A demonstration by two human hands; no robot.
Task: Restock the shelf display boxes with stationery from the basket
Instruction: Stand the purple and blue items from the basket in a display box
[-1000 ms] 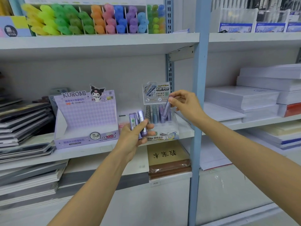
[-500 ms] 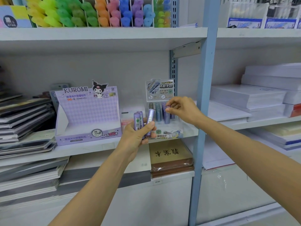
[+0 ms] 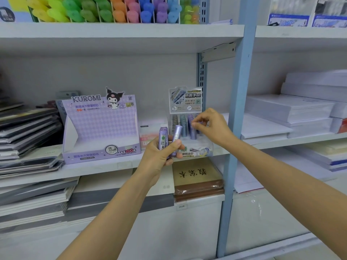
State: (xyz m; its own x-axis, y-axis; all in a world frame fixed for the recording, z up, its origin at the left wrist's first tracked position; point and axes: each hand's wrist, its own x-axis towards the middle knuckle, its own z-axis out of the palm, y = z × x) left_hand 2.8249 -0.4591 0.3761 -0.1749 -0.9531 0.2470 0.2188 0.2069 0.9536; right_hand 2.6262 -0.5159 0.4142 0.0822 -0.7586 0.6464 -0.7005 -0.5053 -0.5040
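While left hand (image 3: 157,159) curls its fingers round several purple lead tubes (image 3: 163,137) before the shelf's (image 3: 93,168) front edge | right hand (image 3: 212,126) pinches the top of a purple tube (image 3: 192,133) upright in the clear display box (image 3: 205,145) at the shelf's right end | Kuromi box (image 3: 99,126) farther left

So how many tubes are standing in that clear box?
3 show: a grey tube at left, a blue tube beside it, and a purple tube under the right hand, which may hide more. The left hand holds more tubes.
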